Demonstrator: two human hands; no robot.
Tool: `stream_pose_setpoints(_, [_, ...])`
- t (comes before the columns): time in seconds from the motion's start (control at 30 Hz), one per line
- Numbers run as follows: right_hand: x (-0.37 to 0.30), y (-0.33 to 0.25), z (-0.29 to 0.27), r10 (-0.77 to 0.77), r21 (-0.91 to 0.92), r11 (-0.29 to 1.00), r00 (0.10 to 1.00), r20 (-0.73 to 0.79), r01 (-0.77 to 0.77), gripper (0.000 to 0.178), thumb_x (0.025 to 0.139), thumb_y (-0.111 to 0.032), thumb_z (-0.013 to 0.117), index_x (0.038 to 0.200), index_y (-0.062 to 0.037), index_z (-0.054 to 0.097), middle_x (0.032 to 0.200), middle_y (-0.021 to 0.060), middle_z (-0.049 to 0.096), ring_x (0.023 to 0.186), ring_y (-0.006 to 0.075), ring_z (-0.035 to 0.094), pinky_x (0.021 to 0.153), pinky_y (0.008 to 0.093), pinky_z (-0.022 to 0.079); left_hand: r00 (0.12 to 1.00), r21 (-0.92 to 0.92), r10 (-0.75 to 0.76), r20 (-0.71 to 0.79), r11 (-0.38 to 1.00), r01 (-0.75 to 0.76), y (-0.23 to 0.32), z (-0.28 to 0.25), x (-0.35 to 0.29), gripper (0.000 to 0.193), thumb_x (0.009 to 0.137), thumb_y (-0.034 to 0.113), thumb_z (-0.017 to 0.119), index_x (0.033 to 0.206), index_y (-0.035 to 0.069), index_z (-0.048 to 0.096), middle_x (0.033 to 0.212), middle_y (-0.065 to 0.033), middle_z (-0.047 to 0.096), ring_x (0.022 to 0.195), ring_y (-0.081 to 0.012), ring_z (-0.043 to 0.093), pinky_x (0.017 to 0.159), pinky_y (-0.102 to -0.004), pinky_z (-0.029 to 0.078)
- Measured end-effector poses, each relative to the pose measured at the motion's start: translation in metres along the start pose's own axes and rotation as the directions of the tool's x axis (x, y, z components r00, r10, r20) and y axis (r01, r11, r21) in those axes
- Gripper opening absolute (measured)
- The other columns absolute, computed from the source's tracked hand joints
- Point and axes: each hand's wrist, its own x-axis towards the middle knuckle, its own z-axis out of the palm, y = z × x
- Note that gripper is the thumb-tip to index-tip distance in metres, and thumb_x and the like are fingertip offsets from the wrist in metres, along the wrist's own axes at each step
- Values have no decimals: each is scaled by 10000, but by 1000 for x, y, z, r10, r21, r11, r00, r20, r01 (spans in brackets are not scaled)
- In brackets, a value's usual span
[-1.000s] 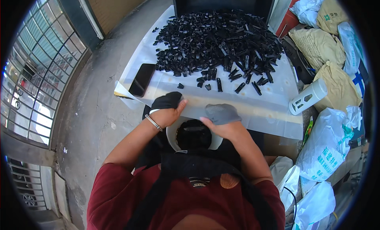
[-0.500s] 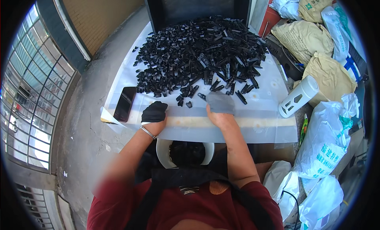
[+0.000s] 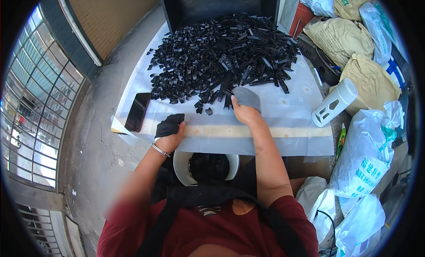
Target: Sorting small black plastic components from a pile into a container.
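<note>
Pieces [image 3: 217, 58], black, apparently plastic, very many: heaped loose over the back and middle of the desk [image 3: 290, 113], short curved bits mostly toward the left edge, longer strips toward the right. One stray piece [image 3: 208, 111] lies apart, between heap and front edge.

Handling, as judged: each piece light and fairly stiff, smooth enough to slide, thin walls perhaps liable to crack under a hard squeeze. Best hold: long strips by the sides at mid-length, short bits between thumb and fingertip; tangled ones to be lifted singly.

Left hand [image 3: 170, 130], one, in black glove with thumb bare: over the front edge, left of its middle, fingers bent inward. Grip and contents hidden; cannot tell how far it is closed or whether it has hold of anything.

Right hand [image 3: 246, 105], one, in grey glove with thumb bare: at the heap's near side, thumb side next to the pieces. Fingertips out of sight; cannot tell how far open, nor whether a piece is held.

Phone [image 3: 137, 112], dark: flat, near the front left corner.

Cylinder [image 3: 335, 102], white, with cut-outs: tilted, by the front right corner.

Bucket [image 3: 179, 167], pale, dark contents: below the front edge.

Sacks [image 3: 365, 153], several: beyond the right edge.
</note>
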Motion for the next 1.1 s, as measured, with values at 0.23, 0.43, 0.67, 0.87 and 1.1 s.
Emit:
stream_pose_setpoints(0.23, [-37,-4,-11,-47,477,868,979,-199,138,276,850,-180,482,1069,-15,508,825,110,574,754,264,569,693,368,445,991,-259,136,-3,957,-132,26,-2,-12,130,776,72,589,895,19,600,794,-141,607,699,-291,591,625,-331,479])
stream_pose_setpoints(0.43, [-73,-44,-13,-406,660,643,904,-135,387,295,791,-180,581,1018,-5,512,838,95,528,742,218,512,676,320,427,965,-415,245,90,890,-187,50,-14,-16,174,776,44,578,948,49,599,867,-122,610,771,-275,591,672,-325,472])
stream_pose_setpoints(0.67, [-81,-54,-24,-363,669,714,926,101,207,335,757,-274,638,934,-6,544,764,118,547,724,247,530,660,333,425,934,-494,318,160,845,-204,55,-19,-17,233,766,55,550,995,61,591,900,-153,611,794,-302,595,695,-359,477])
stream_pose_setpoints(0.87, [-91,-56,-18,-152,817,577,984,92,13,296,759,-237,648,912,-5,545,715,102,539,643,222,527,605,319,420,980,-751,193,-48,640,-162,69,-8,-22,225,823,91,537,1041,46,572,905,-118,623,754,-194,597,658,-289,476])
stream_pose_setpoints(1.1, [-93,-59,-12,-330,427,826,930,-160,367,261,752,-174,651,938,-21,549,773,102,578,684,238,552,623,339,412,885,-632,-235,401,629,453,65,-5,-22,441,919,372,384,881,-7,606,709,-109,609,626,-160,552,595,-295,441])
